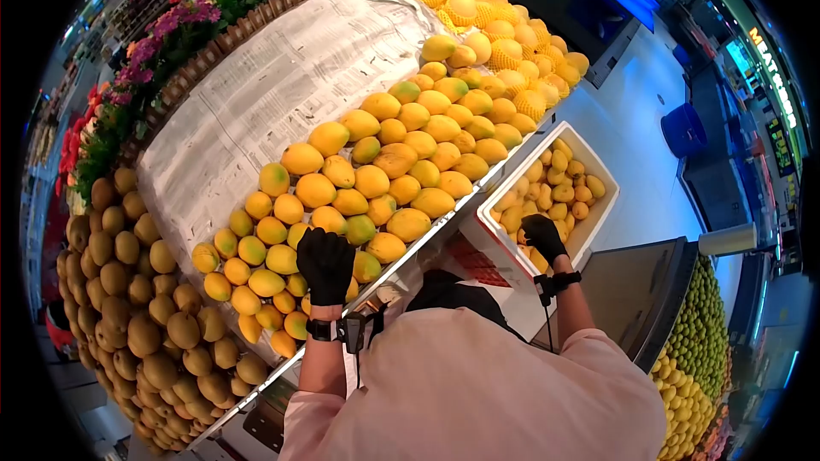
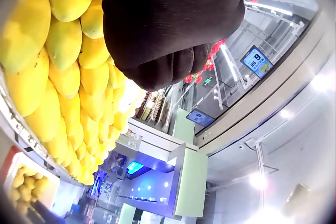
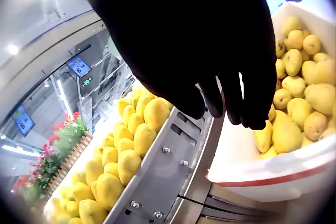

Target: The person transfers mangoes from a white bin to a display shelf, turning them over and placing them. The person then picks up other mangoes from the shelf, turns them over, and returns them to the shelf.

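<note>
Rows of yellow-green mangoes (image 1: 371,181) lie on the slanted display. The black-gloved left hand (image 1: 326,265) is over their lower front edge; in the left wrist view that hand (image 2: 170,24) has its fingers curled beside the mangoes (image 2: 65,71), with no fruit visible in it. A white foam box (image 1: 598,154) holds more mangoes (image 1: 559,183). At its near side, the gloved right hand (image 1: 543,239) reaches in over the fruit. Seen from the right wrist, this hand (image 3: 194,50) points loose fingers down by the box's mangoes (image 3: 294,98); contact is unclear.
Newspaper (image 1: 273,77) covers the display's upper part. Brown round fruit (image 1: 141,307) is piled at the left, netted yellow fruit (image 1: 512,43) at the far end. Flowers (image 1: 141,51) and a low wooden fence edge the back. A dark panel (image 1: 636,290) stands right of the person.
</note>
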Available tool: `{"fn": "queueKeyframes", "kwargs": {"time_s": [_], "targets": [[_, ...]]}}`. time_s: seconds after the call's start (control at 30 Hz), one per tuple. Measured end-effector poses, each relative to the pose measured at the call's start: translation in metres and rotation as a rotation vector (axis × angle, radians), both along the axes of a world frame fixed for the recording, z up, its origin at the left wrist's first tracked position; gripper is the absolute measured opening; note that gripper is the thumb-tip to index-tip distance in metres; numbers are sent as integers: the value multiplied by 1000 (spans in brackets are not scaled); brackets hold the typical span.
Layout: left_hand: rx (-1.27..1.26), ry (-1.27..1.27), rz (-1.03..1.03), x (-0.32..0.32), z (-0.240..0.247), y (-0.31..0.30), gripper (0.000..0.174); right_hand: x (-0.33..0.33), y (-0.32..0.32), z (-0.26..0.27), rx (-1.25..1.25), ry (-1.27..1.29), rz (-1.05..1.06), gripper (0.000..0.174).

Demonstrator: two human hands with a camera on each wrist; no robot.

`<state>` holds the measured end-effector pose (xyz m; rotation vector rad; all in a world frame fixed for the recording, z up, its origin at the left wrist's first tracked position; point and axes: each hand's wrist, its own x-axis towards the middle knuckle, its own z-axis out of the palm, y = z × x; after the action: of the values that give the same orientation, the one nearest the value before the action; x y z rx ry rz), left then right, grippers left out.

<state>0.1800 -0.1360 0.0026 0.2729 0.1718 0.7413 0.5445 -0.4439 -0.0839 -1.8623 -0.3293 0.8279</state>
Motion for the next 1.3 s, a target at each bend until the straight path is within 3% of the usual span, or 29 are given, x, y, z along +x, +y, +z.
{"fn": "queueKeyframes", "kwargs": {"time_s": [0.17,0.3,0.33,0.57,0.63,0.73,0.77,0.9,0.93,1.0,1.07,1.13,1.2,1.23,1.3], "targets": [[-82,119,51,6,4,-9,38,-5,-34,-43,-113,-31,-9,30],[57,31,-32,9,-5,-12,38,-6,-48,-45,-71,72,-63,24],[66,-90,-104,13,-6,-11,38,-4,-52,-50,-91,52,-41,23],[120,150,-7,60,-11,-26,39,14,-86,-70,-57,-9,36,19],[227,195,-44,63,-42,-21,35,16,-91,-57,-22,208,-158,11],[238,144,-98,78,-46,-26,30,50,-127,-130,-145,-563,293,15],[215,207,-61,82,-48,-28,30,59,-136,-140,-189,-668,374,16],[159,177,-96,103,-35,-47,33,71,-138,-106,-512,-894,515,30],[153,97,-152,112,-21,-57,34,79,-138,-115,-611,-845,534,32],[3,-4,-215,126,-1,-72,38,94,-142,-139,-489,-711,418,31],[-31,53,-208,129,-3,-80,39,102,-131,-114,-748,-809,596,26],[-18,170,-180,130,-8,-86,41,111,-131,-110,-672,-679,473,24],[52,233,-169,131,-13,-94,39,116,-137,-110,-288,-143,-67,23],[87,264,-165,131,-15,-98,38,121,-139,-110,-165,19,-221,22],[-77,185,-149,126,-19,-102,39,134,-138,-104,-5,204,-422,23]]}}
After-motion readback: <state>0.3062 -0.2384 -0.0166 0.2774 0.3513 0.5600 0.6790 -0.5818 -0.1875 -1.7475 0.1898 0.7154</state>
